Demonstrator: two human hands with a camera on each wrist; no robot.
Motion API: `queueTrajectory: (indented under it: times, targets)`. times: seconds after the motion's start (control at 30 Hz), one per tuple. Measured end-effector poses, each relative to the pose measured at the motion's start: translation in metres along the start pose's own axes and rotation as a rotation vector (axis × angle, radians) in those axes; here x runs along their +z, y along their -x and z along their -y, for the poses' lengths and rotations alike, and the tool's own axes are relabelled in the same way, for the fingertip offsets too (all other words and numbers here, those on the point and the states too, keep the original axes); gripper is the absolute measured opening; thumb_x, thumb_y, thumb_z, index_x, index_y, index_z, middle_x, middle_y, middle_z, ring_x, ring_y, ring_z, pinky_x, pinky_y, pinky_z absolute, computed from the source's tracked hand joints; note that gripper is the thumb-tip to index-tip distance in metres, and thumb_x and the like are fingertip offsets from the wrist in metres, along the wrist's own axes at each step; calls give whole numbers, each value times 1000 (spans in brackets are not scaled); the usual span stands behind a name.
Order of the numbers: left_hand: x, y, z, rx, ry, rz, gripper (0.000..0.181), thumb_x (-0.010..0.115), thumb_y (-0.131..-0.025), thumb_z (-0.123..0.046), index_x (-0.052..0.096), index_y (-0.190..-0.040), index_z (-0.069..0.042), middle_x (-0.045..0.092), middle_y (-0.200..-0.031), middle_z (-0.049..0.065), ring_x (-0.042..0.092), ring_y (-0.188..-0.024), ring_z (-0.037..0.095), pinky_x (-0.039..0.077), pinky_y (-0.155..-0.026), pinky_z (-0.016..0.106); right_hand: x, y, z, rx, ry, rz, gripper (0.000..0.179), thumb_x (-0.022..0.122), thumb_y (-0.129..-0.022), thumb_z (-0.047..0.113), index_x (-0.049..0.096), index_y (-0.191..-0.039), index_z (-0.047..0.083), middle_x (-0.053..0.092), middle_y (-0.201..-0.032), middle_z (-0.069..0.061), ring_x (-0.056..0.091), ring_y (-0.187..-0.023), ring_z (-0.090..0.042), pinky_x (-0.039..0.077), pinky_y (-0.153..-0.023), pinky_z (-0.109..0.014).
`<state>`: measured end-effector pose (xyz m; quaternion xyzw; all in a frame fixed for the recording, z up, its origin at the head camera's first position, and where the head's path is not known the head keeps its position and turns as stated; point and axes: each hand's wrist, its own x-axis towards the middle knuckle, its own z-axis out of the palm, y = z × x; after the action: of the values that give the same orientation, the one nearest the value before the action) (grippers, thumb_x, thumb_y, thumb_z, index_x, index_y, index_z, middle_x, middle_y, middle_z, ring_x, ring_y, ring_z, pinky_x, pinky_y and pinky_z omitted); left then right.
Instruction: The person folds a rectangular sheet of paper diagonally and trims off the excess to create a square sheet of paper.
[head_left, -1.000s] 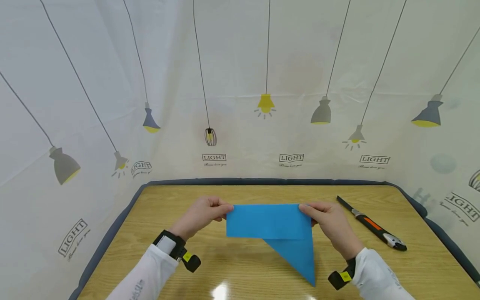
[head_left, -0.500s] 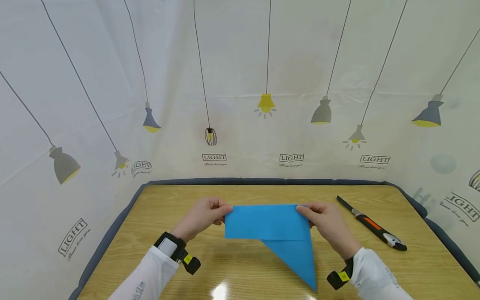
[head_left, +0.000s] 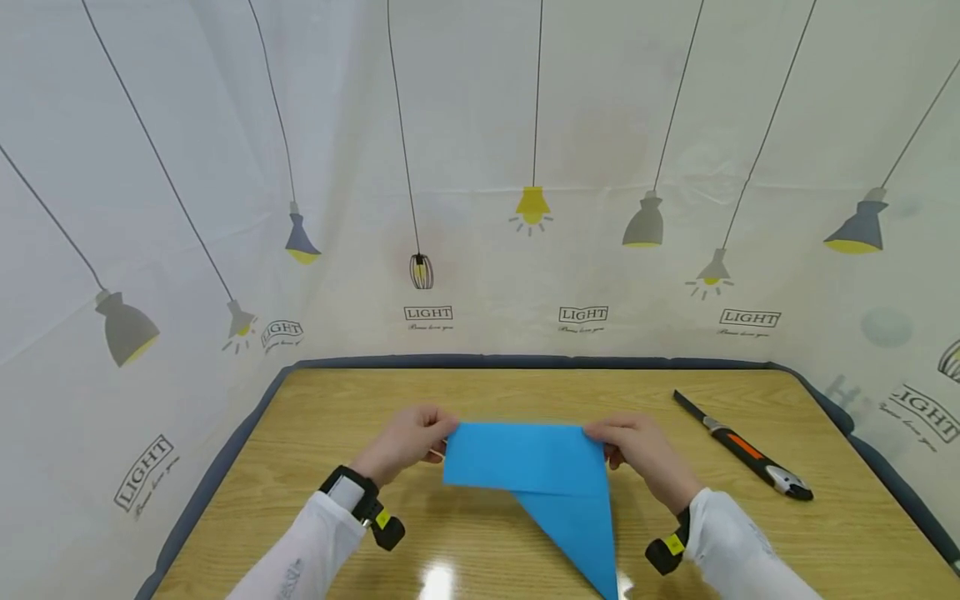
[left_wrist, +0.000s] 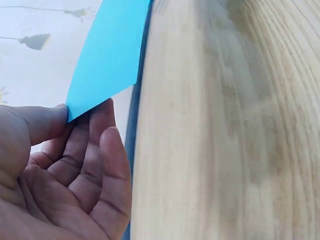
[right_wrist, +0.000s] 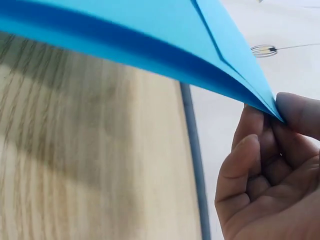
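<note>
A folded sheet of blue paper (head_left: 525, 458) is held up over the table, with a straight band along its top and a triangular point hanging at the lower right. My left hand (head_left: 411, 438) pinches its upper left corner between thumb and fingers. At the upper right corner, my right hand (head_left: 643, 454) pinches the paper the same way. The left wrist view shows the corner of the blue paper (left_wrist: 110, 55) between thumb and fingertips. In the right wrist view the layers of the blue paper (right_wrist: 150, 30) part along the lower edge, with a dark gap between them.
A folding saw (head_left: 750, 454) with a black and orange handle lies on the wooden table (head_left: 337, 400) to the right of my right hand. Dark blue edging (head_left: 480, 362) runs round the table, and a white curtain (head_left: 480, 125) printed with lamps hangs behind it.
Both hands have lowered slightly with the blue paper and drawn it a little to the left and nearer. The right hand has moved left most. Both corners stay pinched.
</note>
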<state>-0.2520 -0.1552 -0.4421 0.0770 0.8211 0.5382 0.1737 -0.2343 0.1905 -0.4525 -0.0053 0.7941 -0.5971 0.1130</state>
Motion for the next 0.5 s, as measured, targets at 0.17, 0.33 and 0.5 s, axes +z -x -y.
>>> queueTrajectory:
  times: [0.17, 0.33, 0.5]
  targets:
    - [8, -7, 16, -47, -83, -43, 28, 57, -90, -34, 63, -87, -7, 61, -81, 9, 59, -72, 23, 52, -64, 35, 8, -14, -18, 66, 91, 13, 26, 61, -86, 32, 70, -85, 7, 53, -67, -9, 51, -65, -27, 45, -59, -37]
    - [16, -11, 27, -89, -316, -116, 26, 59, -88, -34, 60, -78, -10, 56, -73, 3, 52, -64, 18, 41, -54, 27, 18, -24, -36, 74, 219, 13, 21, 62, -86, 31, 70, -86, 12, 53, -68, -5, 48, -62, -20, 40, -54, -30]
    - [25, -16, 37, -62, -529, -170, 22, 59, -88, -33, 58, -74, -15, 52, -68, -1, 47, -61, 15, 36, -52, 28, 24, -27, -44, 38, 281, -49, 16, 67, -83, 30, 69, -84, 15, 60, -76, -2, 51, -64, -18, 42, -56, -29]
